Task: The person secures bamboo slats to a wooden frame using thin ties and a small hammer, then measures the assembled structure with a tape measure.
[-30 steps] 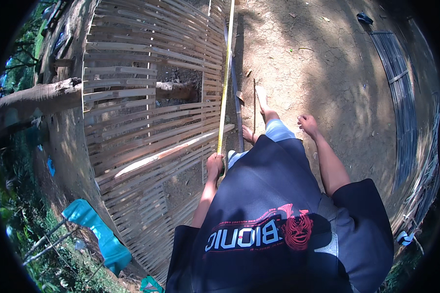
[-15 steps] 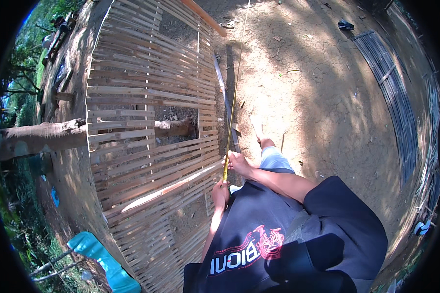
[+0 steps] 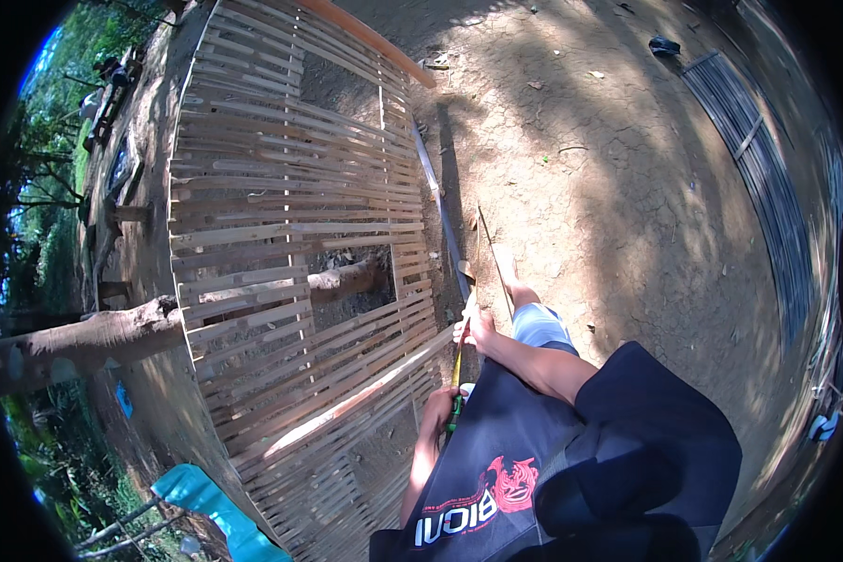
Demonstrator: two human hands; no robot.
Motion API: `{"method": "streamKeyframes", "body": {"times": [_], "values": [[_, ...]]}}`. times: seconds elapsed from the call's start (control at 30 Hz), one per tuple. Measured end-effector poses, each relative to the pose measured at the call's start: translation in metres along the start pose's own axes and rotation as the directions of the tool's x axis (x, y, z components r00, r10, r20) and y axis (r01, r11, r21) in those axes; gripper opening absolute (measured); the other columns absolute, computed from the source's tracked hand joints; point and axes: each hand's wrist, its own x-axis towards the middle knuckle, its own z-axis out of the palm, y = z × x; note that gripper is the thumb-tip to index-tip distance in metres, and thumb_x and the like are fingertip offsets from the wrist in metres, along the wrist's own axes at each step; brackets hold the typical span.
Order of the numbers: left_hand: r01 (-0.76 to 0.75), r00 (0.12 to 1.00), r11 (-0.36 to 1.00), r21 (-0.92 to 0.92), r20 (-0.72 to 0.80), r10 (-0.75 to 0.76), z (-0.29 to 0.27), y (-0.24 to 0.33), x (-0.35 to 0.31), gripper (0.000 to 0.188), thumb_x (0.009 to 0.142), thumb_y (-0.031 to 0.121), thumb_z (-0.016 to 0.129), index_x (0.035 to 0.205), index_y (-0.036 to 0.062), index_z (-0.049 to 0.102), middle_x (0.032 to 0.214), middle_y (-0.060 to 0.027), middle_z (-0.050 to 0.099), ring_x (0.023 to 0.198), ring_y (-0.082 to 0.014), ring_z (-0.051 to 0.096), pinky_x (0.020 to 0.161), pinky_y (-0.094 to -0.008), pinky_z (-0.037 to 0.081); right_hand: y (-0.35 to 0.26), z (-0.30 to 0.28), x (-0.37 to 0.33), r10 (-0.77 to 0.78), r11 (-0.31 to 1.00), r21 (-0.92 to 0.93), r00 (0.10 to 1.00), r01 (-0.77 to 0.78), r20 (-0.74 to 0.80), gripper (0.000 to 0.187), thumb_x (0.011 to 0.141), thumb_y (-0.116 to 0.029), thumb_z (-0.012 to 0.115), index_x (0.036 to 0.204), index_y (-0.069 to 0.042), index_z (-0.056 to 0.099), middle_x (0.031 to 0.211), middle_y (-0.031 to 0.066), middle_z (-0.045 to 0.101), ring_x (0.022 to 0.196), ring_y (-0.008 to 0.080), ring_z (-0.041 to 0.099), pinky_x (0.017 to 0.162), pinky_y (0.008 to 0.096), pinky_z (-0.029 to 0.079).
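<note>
Left hand: wrapped round tape case (image 3: 454, 414), nearer the body; hand (image 3: 435, 412) beside slats' edge.
Right hand (image 3: 478, 330): fingers closed on tape (image 3: 457, 368), ahead of left hand.
Tape: yellow, runs from the case at left hand up to right hand.
Slats (image 3: 300, 201): left of both hands.
Log (image 3: 112, 339): far left of right hand, passes under slats.
Pole (image 3: 448, 229): on ground, just ahead of right hand.
Teal sheet (image 3: 217, 510): well left of left hand.

Turquoise sheet (image 3: 214, 506); black bag (image 3: 664, 46), perhaps
</note>
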Motion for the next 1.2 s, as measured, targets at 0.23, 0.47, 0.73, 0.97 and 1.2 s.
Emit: {"method": "streamKeyframes", "body": {"times": [0.23,0.47,0.73,0.97,1.2], "values": [[0.207,0.978,0.974,-0.096,0.032,-0.205,-0.021,-0.054,0.008,0.028,0.096,0.024,0.056,0.100,0.0022,0.072,0.079,-0.0053,0.068,0.072,-0.0149,0.060,0.067,-0.0324,0.046,0.052,-0.107,0.069,0.064,0.992,0.087,0.950,-0.094,0.304,0.035,0.105,-0.042,0.035,0.113,-0.011,0.050,0.090,0.0129,0.064,0.077,0.0286,0.067,0.065,0.0422,0.056],[0.214,0.976,0.975,-0.062,-0.027,-0.216,-0.024,-0.038,-0.004,0.028,0.096,0.026,0.056,0.099,0.0026,0.072,0.079,-0.0066,0.068,0.072,-0.0159,0.060,0.067,-0.0333,0.046,0.071,-0.130,0.110,0.000,0.971,0.173,0.727,-0.164,0.687,0.029,0.103,-0.029,0.043,0.104,-0.002,0.055,0.103,0.0218,0.063,0.099,0.0363,0.064,0.082,0.0508,0.053],[0.150,0.988,0.988,-0.047,-0.029,-0.152,-0.035,-0.056,-0.021,0.029,0.096,0.028,0.056,0.099,0.0030,0.071,0.078,-0.0081,0.067,0.072,-0.0171,0.061,0.066,-0.0343,0.046,0.044,-0.135,0.073,-0.036,0.979,0.183,0.809,-0.090,0.587,0.017,0.102,-0.022,0.046,0.103,-0.008,0.055,0.089,0.0149,0.065,0.079,0.0276,0.066,0.065,0.0419,0.055],[0.048,0.991,0.997,-0.061,-0.120,-0.055,-0.040,-0.058,-0.053,0.030,0.097,0.030,0.056,0.099,0.0034,0.071,0.077,-0.0094,0.067,0.072,-0.0182,0.061,0.066,-0.0352,0.046,-0.027,-0.023,0.015,-0.140,0.931,-0.333,0.988,0.152,0.059,0.017,0.103,-0.020,0.043,0.100,-0.007,0.053,0.088,0.0166,0.068,0.066,0.0237,0.069,0.049,0.0288,0.051],[-0.013,0.976,0.999,0.033,-0.216,0.020,-0.018,-0.013,-0.086,0.031,0.097,0.032,0.056,0.098,0.0037,0.070,0.076,-0.0108,0.067,0.072,-0.0193,0.062,0.066,-0.0361,0.046,-0.124,0.047,0.071,-0.280,0.950,-0.111,0.953,0.293,0.116,0.018,0.102,-0.022,0.051,0.094,-0.008,0.057,0.073,0.0084,0.065,0.056,0.0180,0.064,0.043,0.0275,0.049]]}}
